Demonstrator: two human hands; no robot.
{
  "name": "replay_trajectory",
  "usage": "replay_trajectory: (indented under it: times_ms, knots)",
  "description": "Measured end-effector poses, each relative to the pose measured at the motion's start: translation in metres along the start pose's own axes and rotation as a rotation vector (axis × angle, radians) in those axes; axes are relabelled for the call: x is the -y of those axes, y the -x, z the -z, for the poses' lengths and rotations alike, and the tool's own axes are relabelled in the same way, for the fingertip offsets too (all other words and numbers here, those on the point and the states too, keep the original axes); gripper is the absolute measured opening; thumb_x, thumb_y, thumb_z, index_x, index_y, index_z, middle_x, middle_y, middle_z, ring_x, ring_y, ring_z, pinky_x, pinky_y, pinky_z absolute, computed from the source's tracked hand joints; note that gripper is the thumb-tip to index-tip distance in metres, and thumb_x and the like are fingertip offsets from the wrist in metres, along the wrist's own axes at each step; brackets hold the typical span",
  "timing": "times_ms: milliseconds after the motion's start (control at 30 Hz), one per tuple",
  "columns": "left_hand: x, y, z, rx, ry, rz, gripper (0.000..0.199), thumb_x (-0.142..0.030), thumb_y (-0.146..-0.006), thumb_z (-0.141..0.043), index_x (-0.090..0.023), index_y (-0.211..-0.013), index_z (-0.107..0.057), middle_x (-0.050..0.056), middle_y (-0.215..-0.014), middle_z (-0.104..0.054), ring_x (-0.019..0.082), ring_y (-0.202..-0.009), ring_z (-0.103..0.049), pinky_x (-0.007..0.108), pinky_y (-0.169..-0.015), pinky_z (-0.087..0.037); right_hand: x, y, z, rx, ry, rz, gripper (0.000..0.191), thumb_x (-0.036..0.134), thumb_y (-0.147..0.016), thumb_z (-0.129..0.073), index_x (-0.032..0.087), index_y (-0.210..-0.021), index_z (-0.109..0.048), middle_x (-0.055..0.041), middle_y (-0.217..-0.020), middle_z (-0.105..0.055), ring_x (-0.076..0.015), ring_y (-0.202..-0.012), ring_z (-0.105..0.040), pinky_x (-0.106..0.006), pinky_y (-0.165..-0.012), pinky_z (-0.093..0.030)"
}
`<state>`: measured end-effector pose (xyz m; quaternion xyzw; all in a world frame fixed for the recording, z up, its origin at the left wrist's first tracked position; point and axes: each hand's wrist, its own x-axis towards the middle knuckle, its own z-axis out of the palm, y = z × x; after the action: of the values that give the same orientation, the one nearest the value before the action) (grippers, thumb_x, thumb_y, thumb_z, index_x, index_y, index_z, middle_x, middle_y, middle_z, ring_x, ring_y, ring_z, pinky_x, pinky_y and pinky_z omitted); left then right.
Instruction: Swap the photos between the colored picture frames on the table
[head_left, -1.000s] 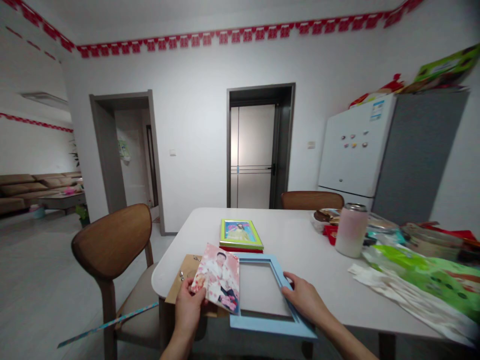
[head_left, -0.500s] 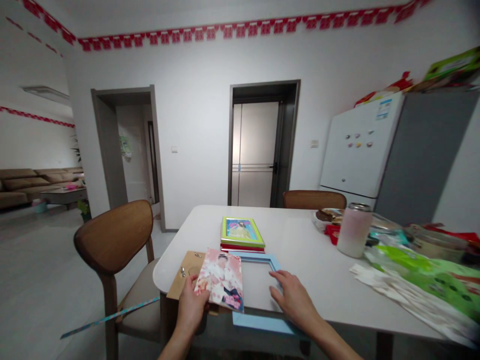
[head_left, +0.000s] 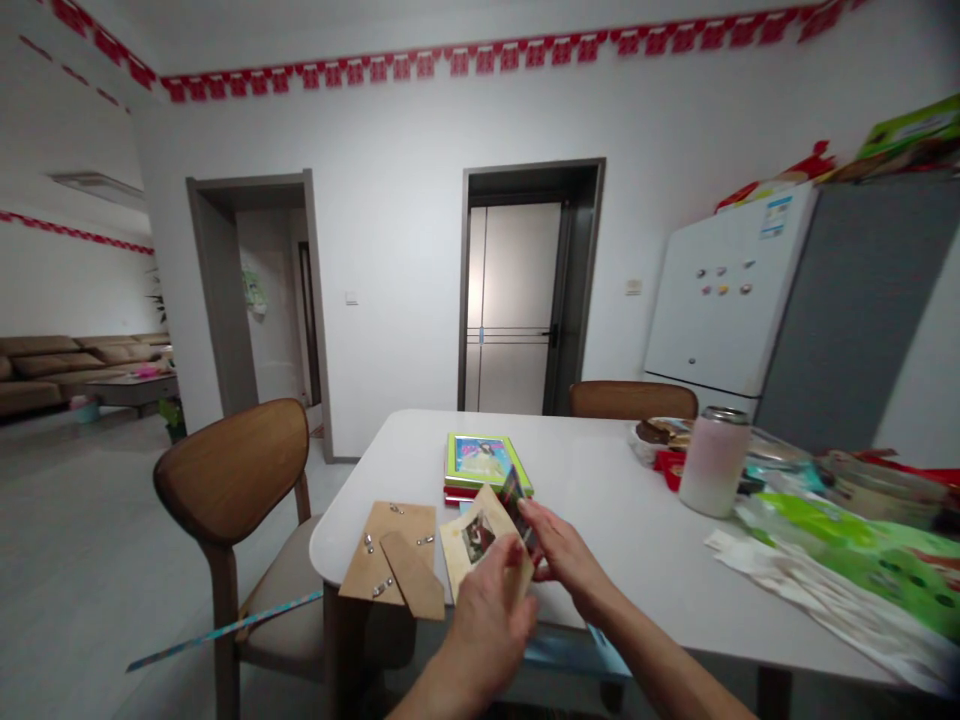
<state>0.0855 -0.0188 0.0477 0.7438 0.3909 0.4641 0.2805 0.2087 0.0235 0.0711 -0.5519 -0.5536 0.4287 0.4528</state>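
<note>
Lower centre: your left hand [head_left: 489, 618], clamped on a cream picture card [head_left: 459, 545], your right hand [head_left: 564, 552], pinching a dark print [head_left: 512, 489]; below, one blue picture frame [head_left: 574, 652], neither sheet fitted; left of centre, one backing board [head_left: 367, 574], detached.

Pink-white bottle [head_left: 715, 462], wooden chair [head_left: 238, 470], white refrigerator [head_left: 729, 290]

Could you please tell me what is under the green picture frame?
Under the green frame, part of a red item shows; the rest is covered and cannot be seen.
</note>
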Motion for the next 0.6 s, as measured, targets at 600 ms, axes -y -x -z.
replay_trajectory:
  times_ms: [600]
  knots:
    - [0.024, 0.007, -0.001, 0.355, -0.483, 0.016, 0.046, -0.031, -0.067, -0.059, -0.019, -0.109, -0.048, 0.009, -0.121, -0.045, 0.025, -0.11, -0.039, 0.037, -0.095, -0.029, -0.051, 0.0, 0.039, 0.083, -0.284, -0.138, 0.045, 0.016, -0.064, -0.044, 0.014, -0.108, -0.05, -0.004, -0.07, -0.068, -0.016, -0.058, -0.063, -0.027, -0.057, -0.049]
